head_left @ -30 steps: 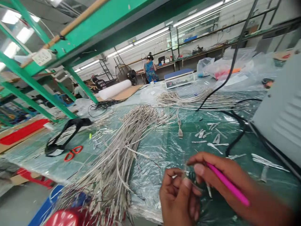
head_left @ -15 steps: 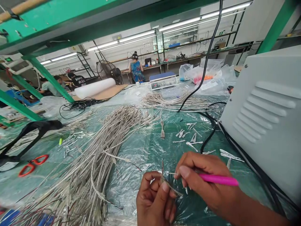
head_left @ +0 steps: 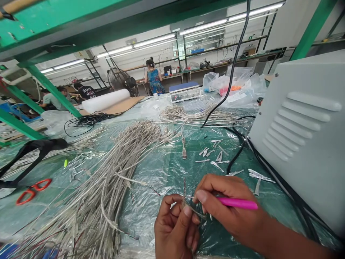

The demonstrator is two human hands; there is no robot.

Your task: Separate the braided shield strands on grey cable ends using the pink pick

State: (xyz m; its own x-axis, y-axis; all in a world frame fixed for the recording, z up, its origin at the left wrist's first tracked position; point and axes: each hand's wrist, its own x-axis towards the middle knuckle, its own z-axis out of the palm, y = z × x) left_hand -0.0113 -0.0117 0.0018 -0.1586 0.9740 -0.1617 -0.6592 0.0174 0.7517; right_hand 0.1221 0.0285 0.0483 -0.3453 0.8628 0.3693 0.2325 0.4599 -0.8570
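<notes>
At the bottom centre my left hand (head_left: 176,226) pinches a thin grey cable (head_left: 198,213) between thumb and fingers; its stripped end (head_left: 184,185) points upward. My right hand (head_left: 229,205) holds a pink-handled tool (head_left: 238,203) like a pen. The tool's thin metal tip touches or nearly touches the cable end just above my left fingertips; the exact contact is too small to tell. A large bundle of grey cables (head_left: 118,169) lies to the left of my hands. Beyond them rests a USB plug (head_left: 184,153), with foil scraps (head_left: 219,156) to its right.
Red-handled scissors (head_left: 33,191) and a black strap (head_left: 35,154) lie at the left. A grey vented metal box (head_left: 299,136) stands at the right, with black cables (head_left: 283,194) beside it. Another cable bundle (head_left: 199,116) lies farther back. People sit in the background.
My right hand has moved left, bringing the tool's tip to the cable end in my left hand. The whole view has shifted slightly.
</notes>
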